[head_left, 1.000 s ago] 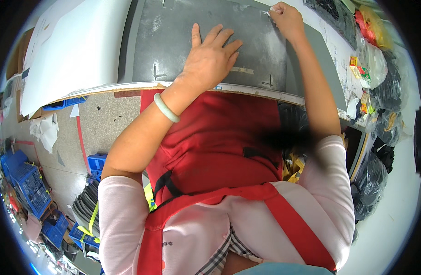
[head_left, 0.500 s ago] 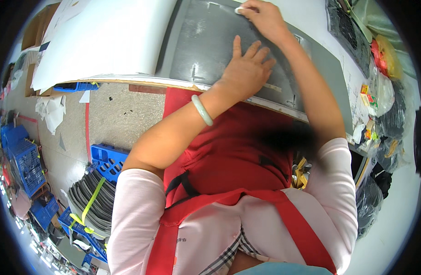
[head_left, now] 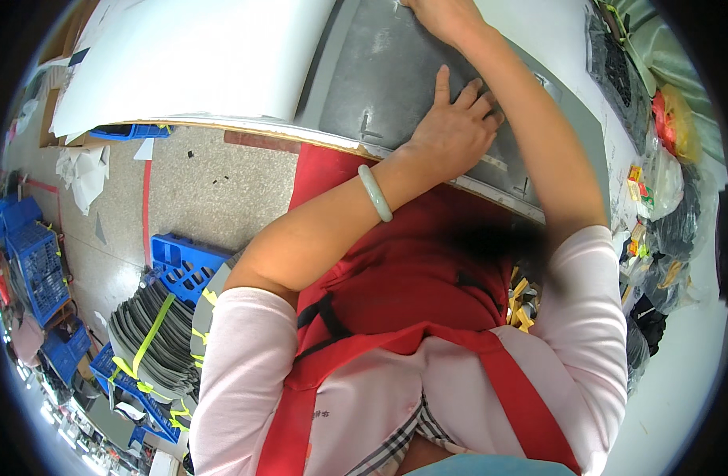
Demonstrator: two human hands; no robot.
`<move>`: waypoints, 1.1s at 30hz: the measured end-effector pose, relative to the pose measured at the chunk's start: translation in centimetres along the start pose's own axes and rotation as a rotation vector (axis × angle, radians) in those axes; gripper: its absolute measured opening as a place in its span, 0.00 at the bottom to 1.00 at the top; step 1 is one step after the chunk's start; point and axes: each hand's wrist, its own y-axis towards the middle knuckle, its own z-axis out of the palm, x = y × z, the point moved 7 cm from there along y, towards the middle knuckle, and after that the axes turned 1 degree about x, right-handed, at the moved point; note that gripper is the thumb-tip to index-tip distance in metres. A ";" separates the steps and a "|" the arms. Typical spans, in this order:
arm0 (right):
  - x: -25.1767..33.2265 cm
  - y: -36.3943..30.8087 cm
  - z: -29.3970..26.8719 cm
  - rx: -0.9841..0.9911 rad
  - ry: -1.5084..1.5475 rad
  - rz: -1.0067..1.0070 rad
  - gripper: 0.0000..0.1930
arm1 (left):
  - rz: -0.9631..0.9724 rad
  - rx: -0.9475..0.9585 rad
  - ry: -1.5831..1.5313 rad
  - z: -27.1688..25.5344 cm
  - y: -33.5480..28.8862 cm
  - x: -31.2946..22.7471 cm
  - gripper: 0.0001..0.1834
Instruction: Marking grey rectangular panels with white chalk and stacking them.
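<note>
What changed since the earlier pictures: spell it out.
The right hand has moved leftward along the far side of the dark panel, from near its far right corner; the picture's upper edge now partly cuts it off. The view has shifted, and the panel appears farther right. No grasp or release shows. The left hand still rests spread on the panel, the white sheet to the panel's left.

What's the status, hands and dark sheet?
Left hand spread on dark sheet. Right hand at picture's top edge, fingertips unclear. Right forearm hides part of sheet.
</note>
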 end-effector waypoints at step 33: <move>9.0 -10.3 5.1 0.351 0.341 0.405 0.08 | 0.088 0.014 0.084 0.8 -0.7 -0.1 0.26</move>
